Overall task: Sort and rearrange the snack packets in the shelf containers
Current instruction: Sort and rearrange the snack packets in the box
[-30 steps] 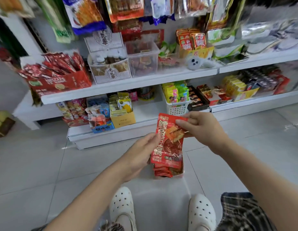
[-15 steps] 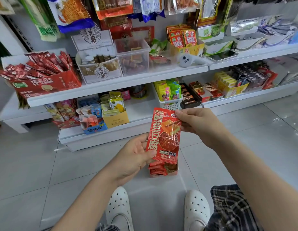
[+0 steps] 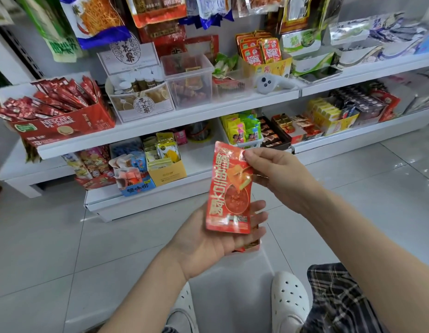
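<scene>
The right hand [image 3: 275, 176] pinches the top right corner of a red packet [image 3: 229, 188] at frame centre, thumb and forefinger clamped on the seal. This grip lets the packet hang upright with its printed face toward the camera, probably so the label can be read before sorting. The left hand [image 3: 215, 239] lies palm up beneath the packet, fingers straight and relaxed; the packet's lower edge rests against the fingers, which steady it without closing on it. Below the left hand, red packet edges show on the floor; what holds them is hidden by the hand.

Containers, upper shelf [image 3: 160, 126]:
- Left of frame: a red carton [image 3: 64, 126], tilted forward, filled with red stick sachets fanned out at the top.
- Left of centre: a clear-fronted white box [image 3: 141, 102] holding small capped jars.
- Centre: a clear tub [image 3: 189, 82], partly filled with reddish snacks.
- Right of centre: a yellow box [image 3: 273, 63] with orange-red packets standing upright.

Containers, lower shelf [image 3: 146, 200]:
- Centre: a yellow carton [image 3: 167, 171] with yellow-green sachets upright, beside a blue box [image 3: 134, 186] of mixed pouches.
- Right of centre: a white basket [image 3: 244, 140] holding yellow and green packs.

The held packet's colour is closest to the packets in the yellow box, a likely destination.
</scene>
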Motion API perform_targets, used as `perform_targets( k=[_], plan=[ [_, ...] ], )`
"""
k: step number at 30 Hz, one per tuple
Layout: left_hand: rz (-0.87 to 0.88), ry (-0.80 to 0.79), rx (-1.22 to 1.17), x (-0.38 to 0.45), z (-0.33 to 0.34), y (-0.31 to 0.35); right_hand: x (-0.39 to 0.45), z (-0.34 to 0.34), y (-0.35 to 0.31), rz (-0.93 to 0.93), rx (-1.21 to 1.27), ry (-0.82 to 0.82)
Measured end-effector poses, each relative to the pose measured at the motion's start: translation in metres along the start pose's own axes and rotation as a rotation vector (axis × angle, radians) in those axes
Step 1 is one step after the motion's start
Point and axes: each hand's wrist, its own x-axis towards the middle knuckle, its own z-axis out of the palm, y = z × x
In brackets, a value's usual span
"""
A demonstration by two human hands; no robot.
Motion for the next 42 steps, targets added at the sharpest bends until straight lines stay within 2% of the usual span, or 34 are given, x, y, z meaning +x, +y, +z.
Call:
perform_targets(
  k=[1, 3, 7, 9, 11, 14, 17, 24, 28, 31, 33, 35, 38, 40, 42],
  plan=[
    [0.019, -0.013, -0.076, 0.002, 0.001, -0.002, 0.002, 0.002, 0.002, -0.007, 0.013, -0.021],
    [0.110, 0.083, -0.085, 0.009, 0.003, -0.002, 0.005, 0.003, 0.003, 0.012, 0.062, -0.059],
    [0.389, 0.536, 0.284, 0.018, 0.000, 0.005, 0.004, -0.002, -0.005, 0.164, 0.193, -0.122],
    [0.468, 0.641, 0.378, 0.018, -0.007, 0.005, 0.003, -0.003, -0.006, 0.189, 0.175, -0.121],
    [0.511, 0.702, 0.475, 0.017, -0.009, 0.004, 0.002, -0.002, -0.005, 0.146, 0.043, -0.110],
    [0.543, 0.687, 0.578, 0.016, -0.007, 0.003, 0.004, -0.002, 0.000, 0.067, -0.063, -0.003],
    [0.544, 0.659, 0.598, 0.014, -0.007, 0.004, 0.010, -0.005, 0.002, 0.083, -0.083, 0.079],
    [0.497, 0.604, 0.563, 0.011, -0.009, 0.006, 0.012, -0.006, 0.003, 0.105, -0.117, 0.111],
    [0.413, 0.541, 0.498, 0.010, -0.006, 0.009, 0.009, -0.006, 0.004, 0.072, -0.157, 0.143],
    [0.252, 0.457, 0.240, 0.010, -0.001, 0.013, 0.006, -0.006, 0.004, 0.068, -0.058, 0.086],
    [0.096, 0.385, 0.178, 0.008, 0.005, 0.013, 0.004, -0.005, 0.003, 0.083, 0.061, 0.006],
    [-0.027, 0.225, 0.193, 0.006, 0.007, 0.009, 0.003, 0.000, 0.004, 0.099, 0.149, -0.059],
    [-0.058, 0.014, -0.009, 0.005, 0.005, 0.007, 0.004, 0.008, 0.006, 0.097, 0.222, -0.123],
    [0.013, 0.066, 0.005, 0.008, 0.003, 0.009, 0.005, 0.010, 0.005, 0.107, 0.202, -0.122],
    [0.146, 0.297, 0.224, 0.013, 0.001, 0.010, 0.007, 0.007, 0.003, 0.157, 0.154, -0.084]
  ],
)
